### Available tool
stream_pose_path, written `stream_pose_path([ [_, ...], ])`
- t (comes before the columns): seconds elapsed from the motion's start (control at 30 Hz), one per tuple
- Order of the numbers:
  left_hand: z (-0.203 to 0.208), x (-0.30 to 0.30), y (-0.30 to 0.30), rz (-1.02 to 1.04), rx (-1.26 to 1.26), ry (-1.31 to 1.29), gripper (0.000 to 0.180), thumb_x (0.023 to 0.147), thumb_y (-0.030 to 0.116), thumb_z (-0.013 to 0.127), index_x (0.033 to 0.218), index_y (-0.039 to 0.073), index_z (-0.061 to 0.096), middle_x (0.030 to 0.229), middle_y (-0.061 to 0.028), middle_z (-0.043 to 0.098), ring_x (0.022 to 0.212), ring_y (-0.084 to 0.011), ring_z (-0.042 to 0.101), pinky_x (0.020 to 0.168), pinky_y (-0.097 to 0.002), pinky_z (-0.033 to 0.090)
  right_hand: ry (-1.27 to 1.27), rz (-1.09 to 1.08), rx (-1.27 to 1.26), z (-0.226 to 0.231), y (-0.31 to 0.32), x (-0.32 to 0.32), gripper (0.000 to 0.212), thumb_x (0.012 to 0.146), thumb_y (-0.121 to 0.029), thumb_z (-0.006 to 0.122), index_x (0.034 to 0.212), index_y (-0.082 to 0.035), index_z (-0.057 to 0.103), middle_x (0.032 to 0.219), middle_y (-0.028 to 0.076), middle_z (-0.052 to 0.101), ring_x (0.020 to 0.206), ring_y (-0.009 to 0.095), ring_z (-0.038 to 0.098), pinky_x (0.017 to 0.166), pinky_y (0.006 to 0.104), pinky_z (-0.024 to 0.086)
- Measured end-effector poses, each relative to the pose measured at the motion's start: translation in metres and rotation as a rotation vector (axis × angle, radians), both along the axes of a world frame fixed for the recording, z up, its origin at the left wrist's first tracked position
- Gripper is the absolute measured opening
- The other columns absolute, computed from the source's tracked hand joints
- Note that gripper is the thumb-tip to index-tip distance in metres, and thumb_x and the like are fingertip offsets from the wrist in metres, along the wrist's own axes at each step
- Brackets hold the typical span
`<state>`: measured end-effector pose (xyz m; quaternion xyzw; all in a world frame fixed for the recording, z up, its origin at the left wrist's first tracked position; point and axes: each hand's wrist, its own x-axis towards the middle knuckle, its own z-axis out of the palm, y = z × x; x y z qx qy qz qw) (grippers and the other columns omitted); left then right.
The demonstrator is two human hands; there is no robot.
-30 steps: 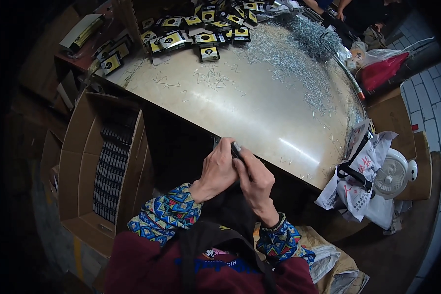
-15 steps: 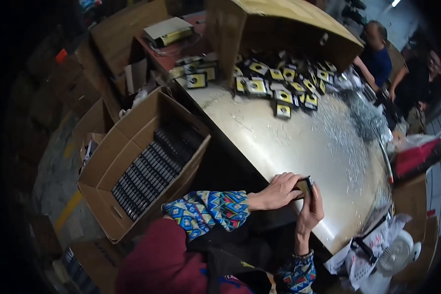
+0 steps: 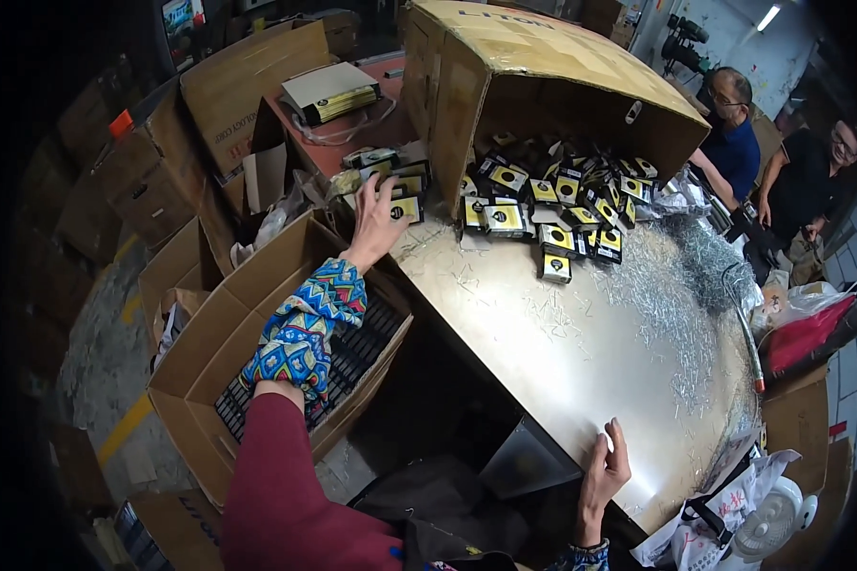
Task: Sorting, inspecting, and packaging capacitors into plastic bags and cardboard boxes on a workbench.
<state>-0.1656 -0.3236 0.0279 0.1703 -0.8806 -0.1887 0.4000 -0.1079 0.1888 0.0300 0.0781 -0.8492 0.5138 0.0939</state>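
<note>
My left hand (image 3: 379, 225) reaches out to a small group of black-and-yellow boxes at the table's far left edge. Its fingers are bent and spread over the front small box (image 3: 407, 208), at or touching it; no firm grip shows. My right hand (image 3: 604, 479) hovers by the near edge of the metal-topped table (image 3: 543, 352), fingers raised and apart, nothing visible between them. Below my left arm stands an open carton (image 3: 203, 376) with rows of dark, flat packs (image 3: 364, 335), partly covered by my sleeve.
A large carton (image 3: 455, 105) lies on its side, with a heap of black-and-yellow boxes (image 3: 554, 240) spilling out. Thin metal pieces (image 3: 671, 295) are scattered at right. A white fan (image 3: 767, 514) and bags sit at the near right. Two people (image 3: 733, 133) are beyond the table.
My left hand has left my right hand and swung far left to the small boxes. The small box between my hands is no longer seen there. My right hand has dropped lower.
</note>
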Motion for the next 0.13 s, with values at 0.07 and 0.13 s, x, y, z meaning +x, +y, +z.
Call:
stream_pose_path([
  [0.07, -0.007, -0.012, 0.003, -0.026, 0.010, 0.013, 0.077, 0.073, 0.017, 0.077, 0.138, 0.005, 0.038, 0.140, -0.0238, 0.031, 0.130, -0.0442, 0.030, 0.110, -0.0502, 0.027, -0.016, -0.011, 0.021, -0.002, 0.001, -0.001, 0.035, 0.095, -0.004, 0.057, 0.129, 0.004, 0.056, 0.120, 0.020, 0.064, 0.107, 0.022, 0.064, 0.087, 0.0282, 0.051],
  [0.13, -0.009, -0.023, 0.009, -0.052, 0.022, 0.026, 0.085, 0.072, 0.017, 0.078, 0.142, 0.006, 0.031, 0.142, -0.0244, 0.028, 0.132, -0.0452, 0.028, 0.111, -0.0504, 0.026, 0.012, -0.027, 0.014, -0.006, 0.004, -0.001, 0.034, 0.095, -0.003, 0.056, 0.129, 0.002, 0.057, 0.119, 0.019, 0.065, 0.106, 0.022, 0.064, 0.084, 0.0274, 0.051],
])
